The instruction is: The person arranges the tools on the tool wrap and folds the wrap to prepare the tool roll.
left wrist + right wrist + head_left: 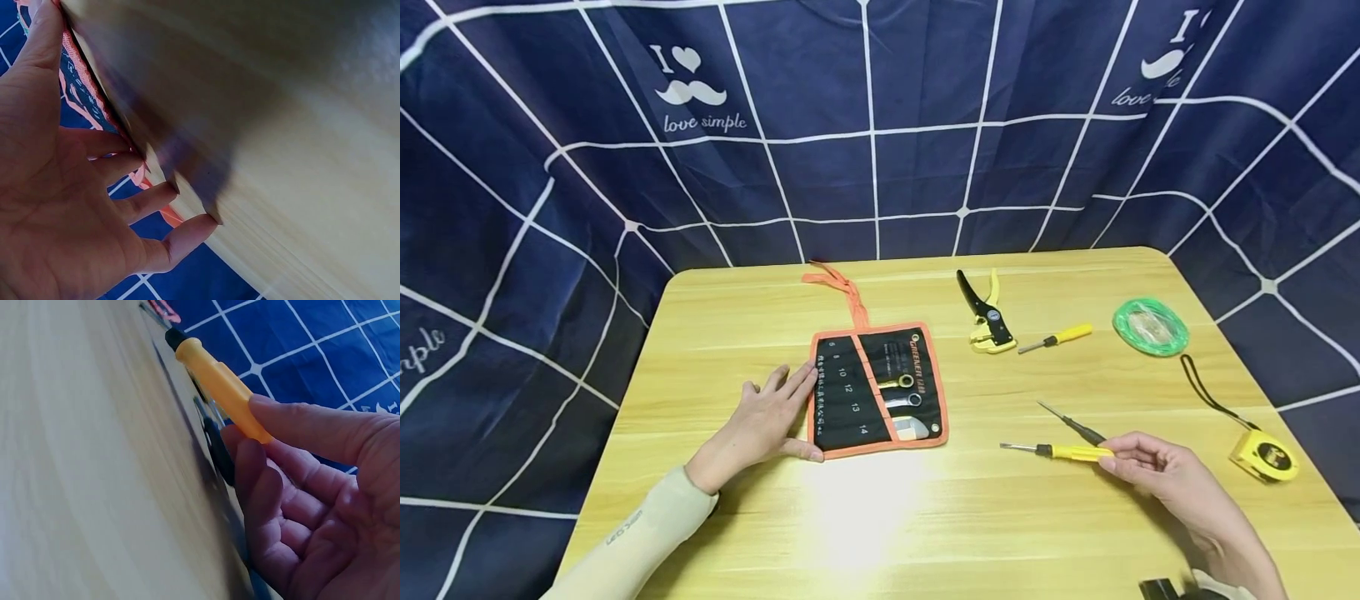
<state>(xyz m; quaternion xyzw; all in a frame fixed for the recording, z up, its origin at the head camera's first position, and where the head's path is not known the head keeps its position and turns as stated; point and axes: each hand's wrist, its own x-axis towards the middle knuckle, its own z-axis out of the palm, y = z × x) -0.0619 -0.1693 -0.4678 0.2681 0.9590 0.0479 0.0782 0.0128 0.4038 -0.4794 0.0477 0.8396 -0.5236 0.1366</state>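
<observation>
I'm at a makeshift hobby/DIY tool setup, prob. a home corner, not a real workshop. Small light-wood table [715, 333] w/ rounded corners, hung on all sides w/ navy grid-print cloth [880, 125] reading "love simple". Hand tools on the table: wrench roll [880, 392] near the middle, wire stripper [987, 317] toward the far edge, tape measure [1266, 454] at the right edge.
</observation>
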